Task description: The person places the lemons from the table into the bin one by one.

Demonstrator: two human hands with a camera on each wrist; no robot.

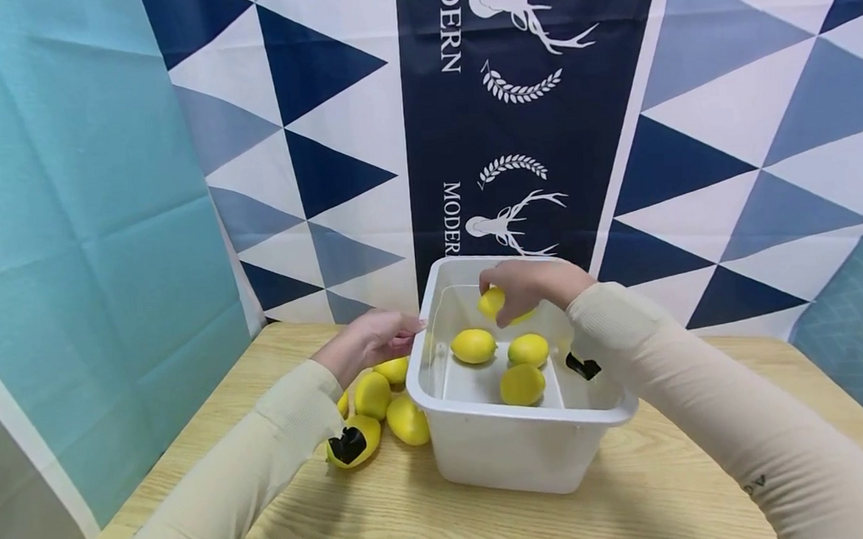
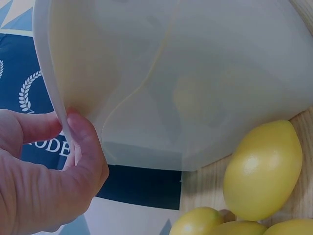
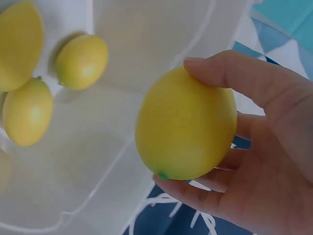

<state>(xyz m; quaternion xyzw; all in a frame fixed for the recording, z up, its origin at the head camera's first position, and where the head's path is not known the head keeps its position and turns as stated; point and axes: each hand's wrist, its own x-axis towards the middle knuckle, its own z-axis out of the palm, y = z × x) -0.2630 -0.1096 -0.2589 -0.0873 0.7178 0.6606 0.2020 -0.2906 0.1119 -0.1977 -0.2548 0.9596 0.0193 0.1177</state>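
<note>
My right hand [image 1: 526, 284] grips a yellow lemon [image 3: 186, 125] between curled fingers and thumb, over the back of a white plastic bin [image 1: 515, 447]. Its green-tipped end shows in the right wrist view. Three more lemons lie on the bin floor, among them one at the left [image 1: 474, 346]. My left hand [image 1: 376, 337] pinches the bin's left rim, thumb on one side and fingers on the other, as the left wrist view [image 2: 54, 181] shows. Below that hand, several lemons lie on the table against the bin's left side, one close to its wall [image 2: 264, 171].
The bin stands on a light wood-grain table [image 1: 359, 525]. Behind it hangs a cloth [image 1: 343, 83] with blue and white triangles and a dark stag panel. A teal cloth [image 1: 89, 202] hangs at the left. My left sleeve partly covers the lemons on the table.
</note>
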